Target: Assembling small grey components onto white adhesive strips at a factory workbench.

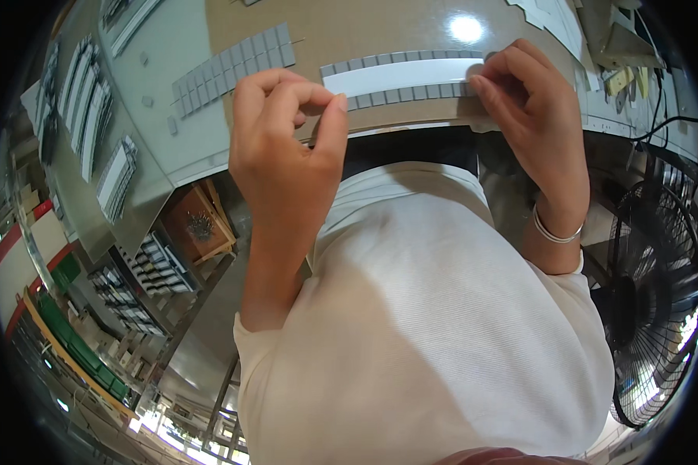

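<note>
A long white strip (403,76) with small grey squares along both long edges lies across the brown work surface in front of me. My left hand (291,128) pinches thumb and forefinger together at the strip's near left corner. At the right end, my right hand (533,108) is closed on the strip, thumb and curled fingers covering that end. To the left, just beyond my left hand, lies a sheet of grey rectangles (236,66) joined in rows.
Bundles of grey and white strips (85,101) lie at the left of the table, near a few loose grey pieces (146,101). A black fan (647,294) stands at my right. An open wooden box (198,223) is below the table edge. Papers (554,27) and cables (663,116) sit far right.
</note>
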The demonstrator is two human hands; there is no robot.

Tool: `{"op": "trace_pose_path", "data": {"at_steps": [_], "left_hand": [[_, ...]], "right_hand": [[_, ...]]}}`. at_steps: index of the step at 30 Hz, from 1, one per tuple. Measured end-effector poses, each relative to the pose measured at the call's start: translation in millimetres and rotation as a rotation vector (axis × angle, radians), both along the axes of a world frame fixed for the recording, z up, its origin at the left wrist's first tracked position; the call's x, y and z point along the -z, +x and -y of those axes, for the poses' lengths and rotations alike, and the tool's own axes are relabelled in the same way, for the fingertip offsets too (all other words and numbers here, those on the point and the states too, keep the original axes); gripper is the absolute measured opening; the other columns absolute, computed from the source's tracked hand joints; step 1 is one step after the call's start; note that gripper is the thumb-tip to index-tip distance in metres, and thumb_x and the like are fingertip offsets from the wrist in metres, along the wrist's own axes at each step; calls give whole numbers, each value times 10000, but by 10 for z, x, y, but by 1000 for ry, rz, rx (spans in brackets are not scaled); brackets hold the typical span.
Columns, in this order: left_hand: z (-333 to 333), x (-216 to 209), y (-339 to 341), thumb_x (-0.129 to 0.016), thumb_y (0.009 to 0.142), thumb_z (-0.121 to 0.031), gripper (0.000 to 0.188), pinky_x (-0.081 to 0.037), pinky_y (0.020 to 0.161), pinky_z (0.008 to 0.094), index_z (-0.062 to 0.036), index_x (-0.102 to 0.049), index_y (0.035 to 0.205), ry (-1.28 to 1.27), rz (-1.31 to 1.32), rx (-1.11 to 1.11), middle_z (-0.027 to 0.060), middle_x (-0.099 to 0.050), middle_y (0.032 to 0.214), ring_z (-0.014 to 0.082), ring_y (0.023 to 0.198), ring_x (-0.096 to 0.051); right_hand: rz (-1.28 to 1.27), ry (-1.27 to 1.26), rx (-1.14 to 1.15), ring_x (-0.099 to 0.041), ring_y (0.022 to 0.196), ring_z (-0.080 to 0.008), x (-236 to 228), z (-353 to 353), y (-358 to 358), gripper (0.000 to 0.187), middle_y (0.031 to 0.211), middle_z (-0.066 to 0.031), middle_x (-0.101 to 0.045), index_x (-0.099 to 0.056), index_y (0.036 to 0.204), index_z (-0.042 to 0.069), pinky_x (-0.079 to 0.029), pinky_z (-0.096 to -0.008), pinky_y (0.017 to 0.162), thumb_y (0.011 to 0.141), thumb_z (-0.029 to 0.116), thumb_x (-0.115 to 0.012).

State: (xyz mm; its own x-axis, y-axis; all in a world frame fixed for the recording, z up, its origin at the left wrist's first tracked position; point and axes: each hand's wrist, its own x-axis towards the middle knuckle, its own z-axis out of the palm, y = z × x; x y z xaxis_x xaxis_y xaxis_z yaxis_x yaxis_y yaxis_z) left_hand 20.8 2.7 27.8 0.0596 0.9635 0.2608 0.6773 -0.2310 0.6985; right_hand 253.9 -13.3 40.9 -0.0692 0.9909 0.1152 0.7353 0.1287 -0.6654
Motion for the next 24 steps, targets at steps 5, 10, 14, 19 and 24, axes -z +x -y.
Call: {"op": "trace_pose_path", "data": {"at_steps": [5, 10, 14, 19, 24], "left_hand": [[-8, -8, 16, -741, 719, -81, 109, -472, 583, 277, -91, -633, 732, 10, -58, -2, 20, -592, 907, 147, 684, -553], [5, -25, 35, -738, 713, -80, 119, -477, 580, 293, -100, -626, 748, 41, -197, 13, 20, -564, 919, 168, 703, -581], [15, -70, 45, -747, 715, -95, 150, -484, 577, 306, -112, -625, 802, 53, -331, 6, 28, -546, 936, 190, 723, -597], [-18, -16, 6, -755, 738, -117, 178, -489, 630, 315, -129, -660, 889, 123, -266, 69, 46, -560, 997, 209, 779, -602], [133, -4, 316, -774, 729, -189, 410, -312, 1009, 451, -222, -703, 1132, 243, -405, 321, 55, -543, 1255, 277, 1204, -468]], "right_hand": [[-39, -6, -12, -504, 665, -125, -75, -23, -53, 120, 788, -51, -507, -585, 869, -22, -420, -241, 609, 862, 31, -693], [119, 73, 18, -557, 666, -178, -85, -4, -127, 118, 794, -73, -531, -587, 868, -4, -449, -276, 602, 828, 4, -698], [355, 209, 65, -581, 680, -221, -29, 74, 14, 122, 824, -84, -570, -602, 880, 10, -463, -299, 595, 808, -4, -699], [442, 433, 147, -587, 821, -254, 26, 203, 318, 176, 884, -58, -588, -646, 932, 82, -476, -350, 660, 774, 34, -709], [455, 266, -91, -368, 1343, -363, 3, 360, 213, 469, 1411, -148, -466, -635, 1268, 118, -302, -468, 1090, 944, 445, -544]]}}
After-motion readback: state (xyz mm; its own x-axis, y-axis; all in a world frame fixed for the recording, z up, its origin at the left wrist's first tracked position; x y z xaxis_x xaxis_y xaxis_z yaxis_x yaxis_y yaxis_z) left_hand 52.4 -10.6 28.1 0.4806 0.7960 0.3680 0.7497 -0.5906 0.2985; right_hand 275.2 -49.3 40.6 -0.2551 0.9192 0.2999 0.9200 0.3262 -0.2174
